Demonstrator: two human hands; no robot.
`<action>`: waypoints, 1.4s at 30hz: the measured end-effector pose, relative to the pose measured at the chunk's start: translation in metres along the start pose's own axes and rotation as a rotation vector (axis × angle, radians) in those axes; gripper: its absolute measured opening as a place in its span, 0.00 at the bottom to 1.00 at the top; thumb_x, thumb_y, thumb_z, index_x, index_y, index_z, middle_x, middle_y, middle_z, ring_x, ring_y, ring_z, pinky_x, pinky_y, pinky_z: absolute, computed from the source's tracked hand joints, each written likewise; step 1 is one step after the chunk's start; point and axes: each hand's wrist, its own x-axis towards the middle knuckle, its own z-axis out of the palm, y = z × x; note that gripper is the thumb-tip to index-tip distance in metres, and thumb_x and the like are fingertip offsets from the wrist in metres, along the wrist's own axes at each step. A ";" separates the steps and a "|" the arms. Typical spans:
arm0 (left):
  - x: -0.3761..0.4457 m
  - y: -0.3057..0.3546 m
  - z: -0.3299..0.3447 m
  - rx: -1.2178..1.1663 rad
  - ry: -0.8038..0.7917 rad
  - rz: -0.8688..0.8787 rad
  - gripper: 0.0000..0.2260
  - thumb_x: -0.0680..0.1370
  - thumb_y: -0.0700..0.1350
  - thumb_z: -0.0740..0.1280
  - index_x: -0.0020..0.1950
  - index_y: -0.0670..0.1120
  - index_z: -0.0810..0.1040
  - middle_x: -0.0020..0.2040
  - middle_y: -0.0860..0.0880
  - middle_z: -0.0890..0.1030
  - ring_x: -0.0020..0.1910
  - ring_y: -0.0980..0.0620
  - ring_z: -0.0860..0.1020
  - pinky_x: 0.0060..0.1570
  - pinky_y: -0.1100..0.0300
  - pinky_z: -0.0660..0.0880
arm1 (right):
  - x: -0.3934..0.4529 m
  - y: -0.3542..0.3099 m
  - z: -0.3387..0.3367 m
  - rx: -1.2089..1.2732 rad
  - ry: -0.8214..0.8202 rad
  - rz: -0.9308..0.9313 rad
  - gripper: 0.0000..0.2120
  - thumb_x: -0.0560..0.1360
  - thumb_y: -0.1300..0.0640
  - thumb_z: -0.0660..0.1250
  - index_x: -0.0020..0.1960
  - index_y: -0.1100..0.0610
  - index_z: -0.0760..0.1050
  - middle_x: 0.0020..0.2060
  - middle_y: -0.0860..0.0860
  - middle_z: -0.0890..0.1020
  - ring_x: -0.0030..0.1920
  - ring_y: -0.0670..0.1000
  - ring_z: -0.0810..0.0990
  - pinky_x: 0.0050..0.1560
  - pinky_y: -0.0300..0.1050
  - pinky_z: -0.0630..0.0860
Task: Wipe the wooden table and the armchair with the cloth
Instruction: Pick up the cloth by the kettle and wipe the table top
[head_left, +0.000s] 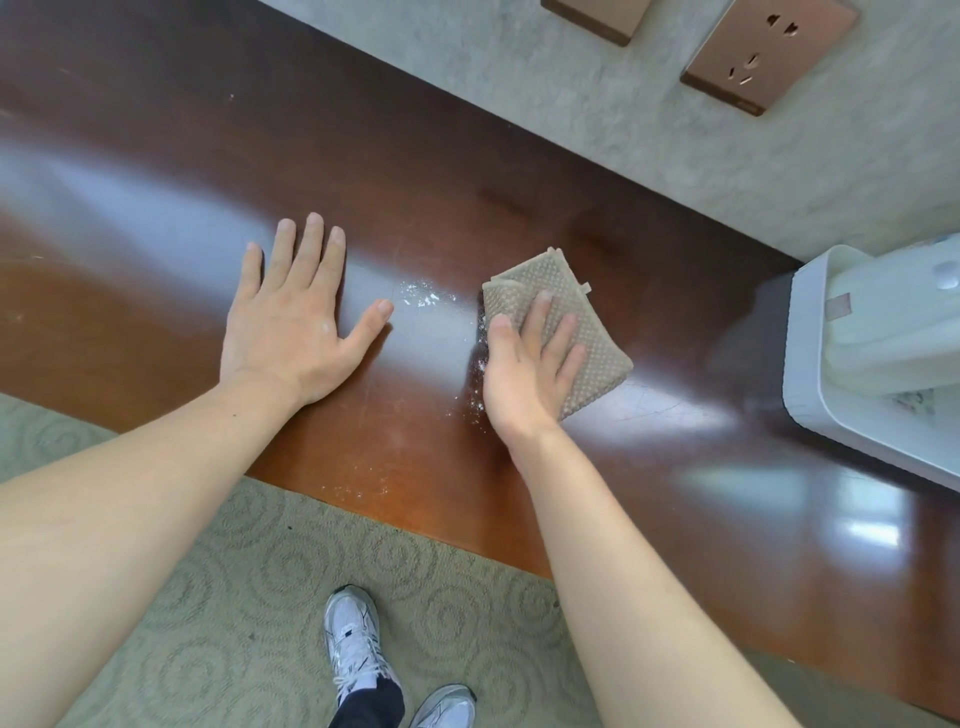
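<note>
A glossy dark wooden table runs diagonally across the view. A folded beige dotted cloth lies on it, right of centre. My right hand presses flat on the cloth with straight fingers. My left hand rests flat on the bare wood to the left, fingers spread. White powder specks lie on the wood between the two hands, and more are scattered by my right wrist and near the front edge. No armchair is in view.
A white plastic box holding white items stands on the table at the right. Behind the table is a grey wall with two bronze socket plates. Patterned green carpet and my shoes show below the front edge.
</note>
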 end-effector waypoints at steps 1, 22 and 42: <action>0.000 0.000 0.000 0.003 0.000 0.002 0.40 0.79 0.69 0.39 0.83 0.45 0.50 0.84 0.43 0.51 0.82 0.42 0.48 0.79 0.41 0.48 | -0.002 -0.003 0.002 0.030 -0.002 0.016 0.27 0.73 0.36 0.37 0.68 0.41 0.32 0.59 0.32 0.27 0.65 0.37 0.26 0.69 0.44 0.22; 0.001 -0.004 0.007 -0.011 -0.002 0.006 0.39 0.80 0.69 0.41 0.83 0.44 0.51 0.83 0.43 0.52 0.82 0.42 0.49 0.79 0.41 0.47 | 0.125 -0.075 -0.025 0.052 -0.247 -0.067 0.34 0.74 0.34 0.49 0.78 0.36 0.44 0.80 0.44 0.39 0.77 0.54 0.31 0.74 0.53 0.31; 0.001 -0.003 0.005 -0.014 0.002 -0.013 0.37 0.80 0.68 0.37 0.84 0.47 0.48 0.84 0.46 0.49 0.83 0.45 0.46 0.80 0.43 0.46 | -0.015 0.009 -0.035 -0.203 -0.501 -0.465 0.30 0.78 0.42 0.39 0.79 0.43 0.40 0.77 0.36 0.39 0.73 0.34 0.28 0.74 0.45 0.29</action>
